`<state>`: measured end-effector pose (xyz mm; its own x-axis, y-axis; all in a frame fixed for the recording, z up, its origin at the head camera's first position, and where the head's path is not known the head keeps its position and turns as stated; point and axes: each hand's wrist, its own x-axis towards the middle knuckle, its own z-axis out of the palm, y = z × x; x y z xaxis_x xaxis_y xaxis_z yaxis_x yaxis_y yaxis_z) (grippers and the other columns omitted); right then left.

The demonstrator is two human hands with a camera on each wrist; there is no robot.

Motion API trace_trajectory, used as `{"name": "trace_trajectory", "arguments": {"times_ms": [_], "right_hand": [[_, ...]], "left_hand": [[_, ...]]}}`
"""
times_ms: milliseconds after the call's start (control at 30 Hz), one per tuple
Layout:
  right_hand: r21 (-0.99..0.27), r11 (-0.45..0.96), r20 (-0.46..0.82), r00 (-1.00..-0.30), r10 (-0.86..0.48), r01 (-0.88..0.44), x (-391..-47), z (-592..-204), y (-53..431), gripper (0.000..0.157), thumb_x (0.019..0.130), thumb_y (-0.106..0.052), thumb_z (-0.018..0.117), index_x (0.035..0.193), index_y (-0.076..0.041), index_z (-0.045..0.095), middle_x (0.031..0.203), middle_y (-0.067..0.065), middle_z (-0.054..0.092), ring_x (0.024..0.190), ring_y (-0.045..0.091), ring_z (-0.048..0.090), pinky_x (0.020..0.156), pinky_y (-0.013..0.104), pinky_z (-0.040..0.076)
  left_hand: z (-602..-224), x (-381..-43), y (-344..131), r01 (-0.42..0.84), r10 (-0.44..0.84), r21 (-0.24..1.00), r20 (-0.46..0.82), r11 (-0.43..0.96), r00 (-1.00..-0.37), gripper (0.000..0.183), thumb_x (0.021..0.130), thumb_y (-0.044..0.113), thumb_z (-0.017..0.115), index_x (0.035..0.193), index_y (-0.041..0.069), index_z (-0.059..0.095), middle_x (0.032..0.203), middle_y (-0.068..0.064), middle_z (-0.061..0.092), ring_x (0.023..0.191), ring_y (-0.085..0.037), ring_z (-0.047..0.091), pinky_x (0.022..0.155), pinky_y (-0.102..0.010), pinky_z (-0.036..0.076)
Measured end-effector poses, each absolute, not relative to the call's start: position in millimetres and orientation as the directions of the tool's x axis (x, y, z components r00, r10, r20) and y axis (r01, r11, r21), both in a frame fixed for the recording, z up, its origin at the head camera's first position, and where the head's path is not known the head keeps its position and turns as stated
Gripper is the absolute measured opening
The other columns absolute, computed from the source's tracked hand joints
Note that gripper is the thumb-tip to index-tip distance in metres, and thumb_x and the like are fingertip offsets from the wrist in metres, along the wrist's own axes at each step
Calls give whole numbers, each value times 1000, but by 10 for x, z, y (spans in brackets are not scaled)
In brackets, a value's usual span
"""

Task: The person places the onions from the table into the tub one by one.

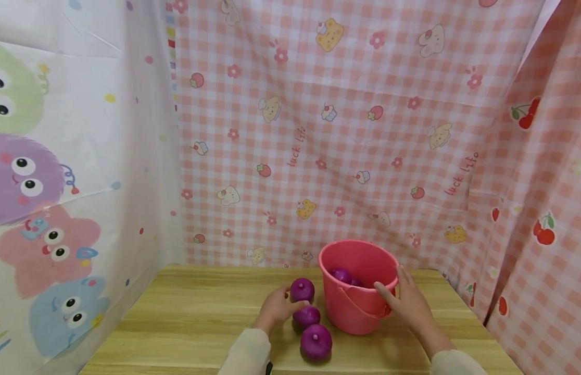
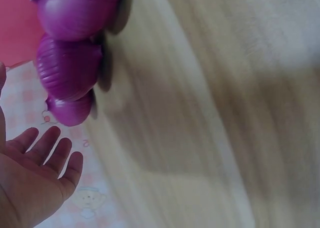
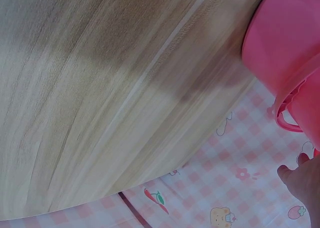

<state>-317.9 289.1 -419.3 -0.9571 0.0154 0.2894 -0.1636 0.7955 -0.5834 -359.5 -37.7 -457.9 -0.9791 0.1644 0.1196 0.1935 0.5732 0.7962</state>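
Note:
Three purple onions stand in a row on the table: a far onion [image 1: 302,290], a middle onion [image 1: 307,315] and a near onion [image 1: 316,342]. My left hand [image 1: 277,308] is just left of the far and middle ones, its fingers loosely spread. In the left wrist view the fingers [image 2: 53,147] of that hand are apart from the onions [image 2: 68,67]. Right of the row is a pink bucket [image 1: 351,312] with onions [image 1: 341,275] inside. My right hand [image 1: 411,303] lies against the bucket's right rim, fingers and thumb extended; the exact contact is partly hidden.
The wooden table [image 1: 192,317] reaches back to a pink checked curtain [image 1: 290,172]. White cloth with cartoon figures [image 1: 33,192] hangs at the left, and a cherry-patterned curtain [image 1: 543,208] at the right. The bucket's handle [image 1: 361,308] hangs down its front.

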Motion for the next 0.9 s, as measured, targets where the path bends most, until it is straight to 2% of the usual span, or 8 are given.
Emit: {"name": "trace_trajectory", "arguments": {"times_ms": [267, 567, 733, 900], "right_hand": [[-572, 804, 294, -956, 13, -165, -3185, -4189, 2882, 99, 96, -65, 46, 155, 6, 11, 158, 33, 11, 140, 55, 21, 106, 69, 27], [-570, 805, 298, -954, 16, -164, -3171, -4189, 2887, 98, 96, -64, 47, 155, 6, 11, 158, 33, 12, 140, 55, 22, 106, 69, 28], [-572, 804, 298, -954, 17, -164, -3169, -4190, 2893, 98, 96, -64, 47, 155, 5, 11, 158, 33, 12, 140, 55, 22, 106, 70, 28], [-576, 801, 298, -954, 17, -165, -3164, -4190, 2896, 97, 97, -63, 46, 155, 5, 11, 158, 32, 11, 140, 55, 21, 107, 69, 27]], "left_hand": [[-4707, -3567, -366, 217, 197, 788, 124, 576, -973, 74, 84, 38, 78, 136, -8, 52, 129, -31, 56, 117, -47, 55, 97, -62, 44], [-4782, -3555, -330, 166, 192, 795, 64, 583, -979, 80, 83, 40, 79, 136, -12, 49, 127, -33, 57, 116, -48, 55, 97, -61, 45], [-4794, -3563, -315, 165, 207, 798, 52, 579, -977, 77, 83, 39, 79, 136, -9, 51, 126, -32, 58, 116, -48, 55, 97, -61, 45], [-4823, -3571, -305, 174, 221, 799, 53, 575, -974, 68, 83, 36, 79, 130, -7, 56, 118, -28, 64, 111, -44, 59, 96, -60, 46]]}}
